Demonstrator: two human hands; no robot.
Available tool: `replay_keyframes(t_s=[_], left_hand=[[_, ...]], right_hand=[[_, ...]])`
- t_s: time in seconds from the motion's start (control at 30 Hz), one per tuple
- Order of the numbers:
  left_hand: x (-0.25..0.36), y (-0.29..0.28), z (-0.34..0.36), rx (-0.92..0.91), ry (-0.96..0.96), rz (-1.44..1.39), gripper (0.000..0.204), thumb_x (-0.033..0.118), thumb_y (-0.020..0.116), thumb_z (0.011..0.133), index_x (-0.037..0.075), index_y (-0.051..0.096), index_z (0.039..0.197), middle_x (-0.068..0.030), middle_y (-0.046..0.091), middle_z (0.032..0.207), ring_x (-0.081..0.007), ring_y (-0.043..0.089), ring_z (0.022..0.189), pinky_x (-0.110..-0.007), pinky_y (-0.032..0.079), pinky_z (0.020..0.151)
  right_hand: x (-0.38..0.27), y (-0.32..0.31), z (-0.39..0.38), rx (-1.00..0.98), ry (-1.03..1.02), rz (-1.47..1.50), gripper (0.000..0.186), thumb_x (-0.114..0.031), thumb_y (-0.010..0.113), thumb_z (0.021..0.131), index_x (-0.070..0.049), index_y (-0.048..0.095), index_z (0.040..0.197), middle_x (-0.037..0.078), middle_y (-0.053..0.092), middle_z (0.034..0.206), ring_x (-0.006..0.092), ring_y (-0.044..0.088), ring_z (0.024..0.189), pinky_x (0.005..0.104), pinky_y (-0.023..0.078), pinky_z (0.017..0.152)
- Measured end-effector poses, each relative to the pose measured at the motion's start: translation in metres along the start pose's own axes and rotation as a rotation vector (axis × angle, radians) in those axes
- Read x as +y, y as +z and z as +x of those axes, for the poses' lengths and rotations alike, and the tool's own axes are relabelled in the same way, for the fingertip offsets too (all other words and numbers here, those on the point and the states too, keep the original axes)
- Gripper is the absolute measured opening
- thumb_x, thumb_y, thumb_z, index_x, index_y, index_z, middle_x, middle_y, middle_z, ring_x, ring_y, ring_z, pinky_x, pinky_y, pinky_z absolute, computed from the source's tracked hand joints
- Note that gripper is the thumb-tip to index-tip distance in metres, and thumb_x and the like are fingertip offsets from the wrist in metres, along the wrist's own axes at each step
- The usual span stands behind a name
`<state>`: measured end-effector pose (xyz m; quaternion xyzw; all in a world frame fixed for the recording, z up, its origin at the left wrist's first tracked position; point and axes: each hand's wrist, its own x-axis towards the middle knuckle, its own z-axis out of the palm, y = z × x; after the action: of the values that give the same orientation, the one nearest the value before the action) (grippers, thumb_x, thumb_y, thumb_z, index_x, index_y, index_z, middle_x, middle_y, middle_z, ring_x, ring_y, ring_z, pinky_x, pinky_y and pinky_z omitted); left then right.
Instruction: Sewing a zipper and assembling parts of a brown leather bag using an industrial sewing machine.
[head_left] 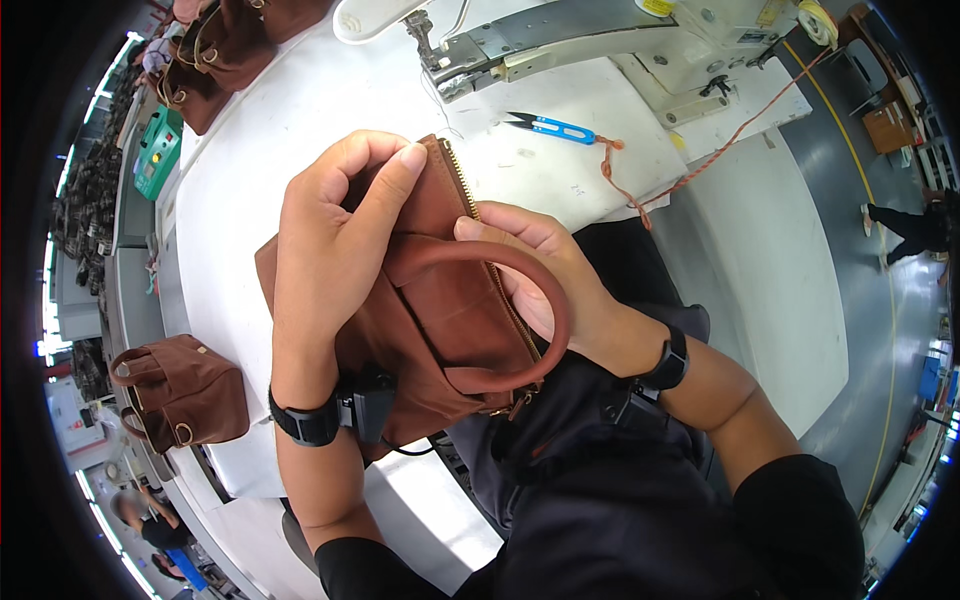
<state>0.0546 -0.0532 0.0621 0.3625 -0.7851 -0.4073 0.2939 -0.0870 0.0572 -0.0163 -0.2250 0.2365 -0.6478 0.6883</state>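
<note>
A brown leather handbag (450, 330) with a brass zip along its top edge and a rounded handle lies between my hands, over my lap and the table edge. My left hand (335, 240) grips the bag's upper left side, thumb and fingers pinched over the leather near the zip's end. My right hand (545, 275) holds the bag from the right, fingers under the zip edge, with the handle looping across it. Both wrists wear black bands.
A white work table (300, 130) carries a sewing machine (600, 40) at the back and blue thread snips (550, 127) on an orange cord. A finished brown bag (180, 390) sits at the left, more brown bags (225, 45) at the far left, and a green box (158, 150).
</note>
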Motion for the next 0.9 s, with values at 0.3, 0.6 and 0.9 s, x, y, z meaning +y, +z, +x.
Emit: replay_keyframes(t_s=[0.3, 0.6, 0.9], left_hand=[[-0.0023, 0.0006, -0.0001, -0.006, -0.017, -0.038, 0.019, 0.017, 0.066, 0.102, 0.000, 0.070, 0.096, 0.0030, 0.065, 0.084, -0.0040, 0.056, 0.080, -0.021, 0.047, 0.074], [-0.0068, 0.0012, -0.0008, -0.003, -0.013, -0.057, 0.019, 0.017, 0.066, 0.102, 0.000, 0.070, 0.096, 0.0030, 0.065, 0.084, -0.0044, 0.056, 0.080, -0.022, 0.047, 0.075], [-0.0052, 0.0015, -0.0014, -0.009, -0.010, -0.075, 0.019, 0.017, 0.064, 0.103, -0.001, 0.069, 0.097, 0.0029, 0.065, 0.085, -0.0044, 0.055, 0.082, -0.022, 0.047, 0.077]], right_hand=[[-0.0049, 0.0077, 0.0012, 0.039, -0.112, -0.154, 0.023, -0.018, 0.061, 0.106, 0.002, 0.067, 0.116, 0.002, 0.068, 0.103, 0.0052, 0.064, 0.094, 0.0208, 0.055, 0.083], [-0.0040, 0.0045, -0.0003, 0.039, -0.142, -0.234, 0.023, -0.017, 0.064, 0.104, 0.003, 0.068, 0.116, 0.003, 0.069, 0.103, 0.0050, 0.063, 0.092, 0.0209, 0.054, 0.081], [-0.0049, 0.0043, -0.0006, 0.051, -0.156, -0.248, 0.021, -0.015, 0.064, 0.104, 0.003, 0.070, 0.111, 0.002, 0.070, 0.098, 0.0046, 0.063, 0.089, 0.0203, 0.054, 0.078]])
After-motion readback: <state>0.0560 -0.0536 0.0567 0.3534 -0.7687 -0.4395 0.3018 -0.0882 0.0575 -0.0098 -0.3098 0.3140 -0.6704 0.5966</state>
